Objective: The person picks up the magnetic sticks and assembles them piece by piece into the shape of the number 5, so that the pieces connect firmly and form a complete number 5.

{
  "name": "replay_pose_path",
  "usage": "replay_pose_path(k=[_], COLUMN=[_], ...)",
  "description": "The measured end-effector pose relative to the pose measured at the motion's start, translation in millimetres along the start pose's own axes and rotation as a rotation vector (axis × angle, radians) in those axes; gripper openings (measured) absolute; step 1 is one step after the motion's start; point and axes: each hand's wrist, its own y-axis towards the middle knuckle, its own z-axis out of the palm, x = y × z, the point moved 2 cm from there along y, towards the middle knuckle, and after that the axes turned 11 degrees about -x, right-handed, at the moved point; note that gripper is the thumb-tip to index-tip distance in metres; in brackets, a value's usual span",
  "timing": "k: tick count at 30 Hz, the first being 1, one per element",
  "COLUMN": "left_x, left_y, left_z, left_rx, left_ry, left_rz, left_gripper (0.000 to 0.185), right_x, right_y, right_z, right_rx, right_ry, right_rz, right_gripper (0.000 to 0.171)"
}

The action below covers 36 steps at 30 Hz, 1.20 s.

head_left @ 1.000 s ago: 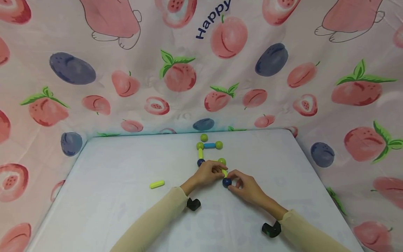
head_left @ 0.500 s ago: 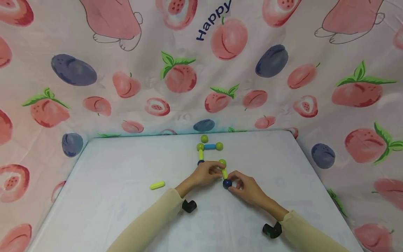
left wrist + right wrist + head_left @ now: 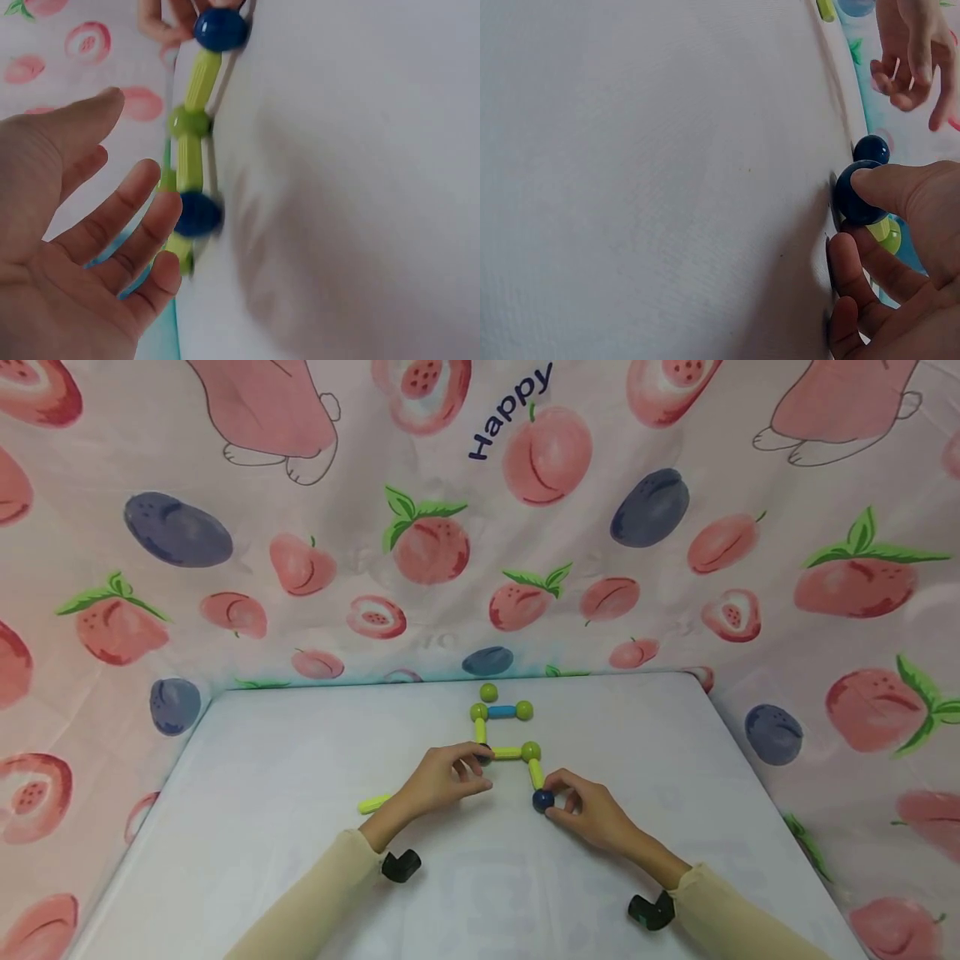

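Observation:
A zigzag chain of toy building rods and balls lies on the white table. My right hand [image 3: 588, 808] pinches the dark blue ball [image 3: 861, 193] at its near end, between thumb and fingers. From there a yellow rod [image 3: 536, 773] leads to a green ball [image 3: 531, 751], then another yellow rod [image 3: 507, 753] to a second dark blue ball [image 3: 199, 214]. My left hand [image 3: 442, 781] hovers beside that second ball, fingers loosely spread and holding nothing; in the head view its fingertips partly cover the ball. Further back, a blue rod [image 3: 502, 712] joins two green balls.
A loose green ball [image 3: 489, 692] sits near the table's [image 3: 637, 727] back edge. Left of the chain lies a loose yellow rod [image 3: 372, 804], partly hidden by my left wrist. A fruit-print cloth [image 3: 435, 610] hangs behind the table.
My left hand has left the near yellow rod and green ball and moved left, uncovering the middle yellow rod. My right hand keeps its pinch on the near blue ball.

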Motion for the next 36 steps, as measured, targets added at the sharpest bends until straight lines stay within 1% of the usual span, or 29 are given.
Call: replay_pose_path(k=[4, 10, 15, 18, 23, 27, 29, 32, 36], left_x=[6.4, 18.8, 28.7, 35.5, 45.2, 50.5, 51.4, 51.8, 53.3], left_y=[-14.7, -35.2, -50.1, -58.4, -69.1, -75.1, -77.2, -79.3, -81.3], left_z=[-21.5, -48.4, -66.9, -75.5, -86.1, -92.0, -94.0, -95.9, -98.0], left_rx=[-0.035, -0.064, -0.097, -0.096, -0.059, -0.031, -0.018, 0.004, 0.022], left_ry=[0.086, 0.189, 0.27, 0.302, 0.319, 0.31, 0.301, 0.293, 0.3], left_rz=[-0.017, -0.08, -0.118, -0.136, -0.167, -0.16, -0.155, -0.165, -0.168], left_gripper=[0.047, 0.055, 0.056, 0.056, 0.052, 0.049, 0.047, 0.045, 0.039], right_x=[0, -1, -2, -2, -3, -2, -2, -1, -1], right_y=[0, -2, -2, -2, -2, -2, -2, -2, -2], right_z=[0, 0, 1, 1, 1, 1, 1, 1, 1], right_rx=[-0.002, -0.007, -0.012, -0.012, -0.011, -0.009, -0.008, -0.009, -0.007], right_ry=[0.001, -0.005, -0.006, -0.005, -0.008, -0.008, -0.006, -0.001, 0.001], right_rz=[-0.01, -0.015, -0.028, -0.032, -0.035, -0.03, -0.028, -0.032, -0.039], right_gripper=[0.037, 0.037, 0.037, 0.037, 0.037, 0.036, 0.036, 0.037, 0.037])
